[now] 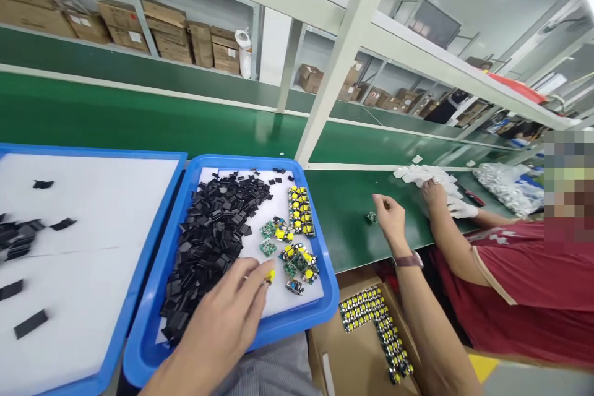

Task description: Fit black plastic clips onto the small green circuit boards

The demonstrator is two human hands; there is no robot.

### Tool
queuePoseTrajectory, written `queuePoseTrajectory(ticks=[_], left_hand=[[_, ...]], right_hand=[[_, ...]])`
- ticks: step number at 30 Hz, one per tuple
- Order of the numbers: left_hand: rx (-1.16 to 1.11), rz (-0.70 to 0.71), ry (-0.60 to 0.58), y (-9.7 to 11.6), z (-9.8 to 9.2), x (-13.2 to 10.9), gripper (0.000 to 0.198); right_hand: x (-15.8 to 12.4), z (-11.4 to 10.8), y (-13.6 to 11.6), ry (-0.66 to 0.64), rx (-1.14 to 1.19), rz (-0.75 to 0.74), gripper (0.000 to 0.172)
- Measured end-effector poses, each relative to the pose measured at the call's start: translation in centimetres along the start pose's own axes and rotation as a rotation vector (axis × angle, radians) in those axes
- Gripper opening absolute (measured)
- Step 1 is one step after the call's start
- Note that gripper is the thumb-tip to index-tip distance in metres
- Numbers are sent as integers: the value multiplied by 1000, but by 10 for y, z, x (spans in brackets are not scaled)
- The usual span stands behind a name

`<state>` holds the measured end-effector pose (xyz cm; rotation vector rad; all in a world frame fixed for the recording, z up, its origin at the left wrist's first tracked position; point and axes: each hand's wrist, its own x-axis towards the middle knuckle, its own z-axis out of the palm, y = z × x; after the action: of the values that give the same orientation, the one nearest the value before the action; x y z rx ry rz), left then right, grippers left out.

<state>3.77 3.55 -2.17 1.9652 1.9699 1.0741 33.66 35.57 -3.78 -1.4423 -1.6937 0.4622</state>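
Note:
My left hand [232,300] reaches over the right blue tray [331,288], thumb and fingers closed on a small circuit board with a yellow part [270,276]. Most of that board is hidden by the fingers. Beneath and beside the hand lies a heap of black flat pieces [218,216]. Boards with yellow parts stand in a neat block [301,210], and a loose pile of boards [299,263] sits nearer. My right hand [390,219] is above the green bench, fingers pinched; what they hold is too small to make out. A single board [371,217] is just left of it.
A cardboard box [352,359] with rows of yellow-topped boards is below the bench edge. At left is another blue tray [104,377] with black pieces. A co-worker in a red shirt [533,284] handles white pieces [429,174] at right. A shelf post [331,62] rises behind the tray.

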Motion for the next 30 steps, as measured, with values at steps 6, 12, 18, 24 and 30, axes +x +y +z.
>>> queuePoseTrajectory(ticks=[6, 12, 18, 24, 30], left_hand=[[-793, -538, 407, -8, -56, -22, 21], [-1139, -678, 473, -3, -58, -32, 18], [-987, -672, 471, -8, -56, -55, 24], [-1009, -682, 362, -14, -55, -63, 40], [-1087, -687, 235, -16, -50, -58, 40]], right_hand=[[-96, -17, -96, -388, 140, -352, 18], [-184, 47, -165, -947, 52, -918, 19], [-212, 86, -182, -999, -249, -896, 14], [-209, 82, -180, -1025, -125, -643, 14], [-205, 77, -172, -947, 142, -455, 14]])
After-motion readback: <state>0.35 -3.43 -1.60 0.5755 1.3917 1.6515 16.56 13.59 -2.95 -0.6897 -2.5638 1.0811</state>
